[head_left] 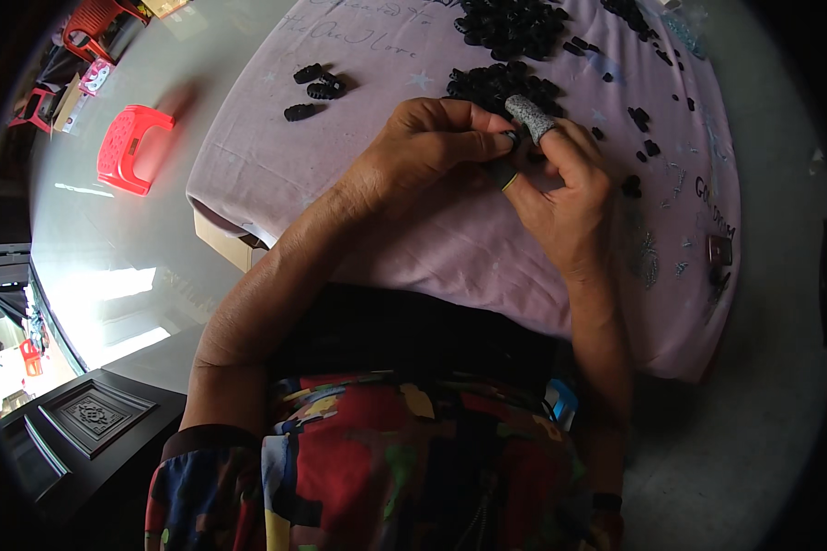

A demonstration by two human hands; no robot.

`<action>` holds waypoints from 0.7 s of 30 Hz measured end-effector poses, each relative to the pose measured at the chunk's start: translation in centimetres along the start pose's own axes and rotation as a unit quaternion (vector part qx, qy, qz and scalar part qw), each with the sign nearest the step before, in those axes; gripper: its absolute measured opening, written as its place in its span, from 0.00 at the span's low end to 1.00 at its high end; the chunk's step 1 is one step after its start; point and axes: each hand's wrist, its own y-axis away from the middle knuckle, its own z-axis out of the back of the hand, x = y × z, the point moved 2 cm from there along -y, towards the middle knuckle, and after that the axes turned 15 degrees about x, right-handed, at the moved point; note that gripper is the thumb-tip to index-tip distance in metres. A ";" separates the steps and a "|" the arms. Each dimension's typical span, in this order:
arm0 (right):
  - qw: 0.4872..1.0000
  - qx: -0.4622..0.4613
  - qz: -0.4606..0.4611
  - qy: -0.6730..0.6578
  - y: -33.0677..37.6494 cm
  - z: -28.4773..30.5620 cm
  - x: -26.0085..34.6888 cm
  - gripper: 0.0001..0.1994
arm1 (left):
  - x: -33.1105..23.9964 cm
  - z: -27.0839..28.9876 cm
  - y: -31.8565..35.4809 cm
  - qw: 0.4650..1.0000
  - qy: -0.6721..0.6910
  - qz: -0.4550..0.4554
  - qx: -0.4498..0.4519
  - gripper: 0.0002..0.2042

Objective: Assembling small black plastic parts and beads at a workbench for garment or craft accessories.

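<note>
Over the pink cloth, my two hands meet around a small black part (513, 138), mostly hidden by the fingers. My left hand (423, 147) is closed, pinching it between thumb and forefinger. From the other side my right hand (570, 188) closes on it with bent fingers. A grey knitted finger sleeve (531, 117) covers one right finger, and a dark cover with a yellow rim (509, 182) is on the right thumb. Just beyond the hands lies a pile of small black parts (505, 83). A few ridged black pieces (320, 84) lie apart at the left.
The pink cloth (276, 161) covers the table. A larger black heap (510, 28) sits at its far side. Small metal pins (650, 257) and a dark reddish box (719, 250) are at the right. A red plastic stool (130, 151) stands on the floor at left.
</note>
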 end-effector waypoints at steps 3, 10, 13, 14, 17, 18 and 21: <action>1.000 -0.003 0.009 0.029 0.0 -0.1 0.0 0.21 | 0.1 -0.2 0.1 1.000 -0.015 -0.003 -0.011 0.10; 0.995 0.011 0.040 0.092 0.0 0.6 -0.2 0.17 | -0.1 -0.5 0.2 0.999 -0.035 0.020 0.030 0.11; 0.992 -0.002 0.076 0.101 0.1 0.4 -0.2 0.16 | 0.1 -0.5 0.0 0.998 -0.066 0.021 0.011 0.11; 0.992 -0.002 0.076 0.100 0.1 0.4 -0.2 0.16 | 0.1 -0.7 0.1 0.998 -0.066 0.021 0.011 0.11; 0.986 0.005 0.089 0.143 0.2 0.2 0.0 0.16 | 0.2 -0.9 0.3 0.997 -0.071 0.026 -0.032 0.11; 0.984 0.000 0.094 0.150 0.1 0.1 0.0 0.16 | 0.2 -0.8 0.3 0.995 -0.091 0.024 -0.042 0.11; 0.982 -0.005 0.100 0.158 0.1 0.1 0.1 0.16 | 0.2 -1.1 0.3 0.992 -0.110 0.024 -0.063 0.10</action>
